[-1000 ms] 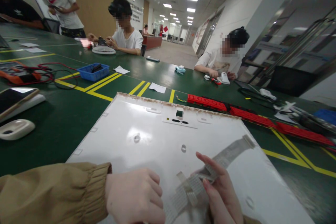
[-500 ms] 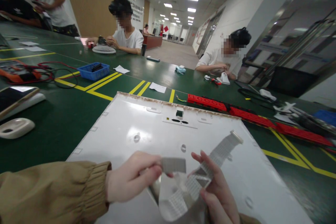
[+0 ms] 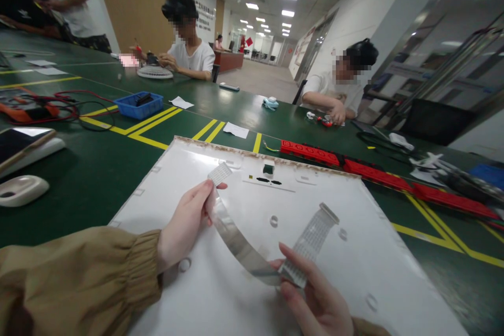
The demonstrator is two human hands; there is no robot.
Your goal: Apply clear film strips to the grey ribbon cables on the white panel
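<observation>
- Head view shows us our two hands over a big white panel (image 3: 236, 304) that lies flat on the green table (image 3: 98, 178).
- We hold a flat ribbon cable (image 3: 236, 241) between both hands, up in the air over the panel.
- Our left hand (image 3: 185, 226) pinches the cable just below one end, and that end sticks up past our thumb.
- Our right hand (image 3: 315, 304) pinches the cable where it folds, low and close to us.
- The other end of the cable (image 3: 317, 231) runs up and away from our right hand and rests close to the panel.
- A second ago the cable was a folded bundle under our hands, and our left hand was a closed fist on it.
- Half a second ago our left hand had lifted one end just a little.
- Now our left hand has gone up and to the left, so the cable is pulled out into a long sagging curve.
- We think this means the cable is nearly unfolded, with one fold left by our right hand.
- Other people work across the table, and their hands are well apart from ours.
- A red strip (image 3: 315, 153) lies past the panel, and a blue tray (image 3: 137, 106) sits far off on our left.
</observation>
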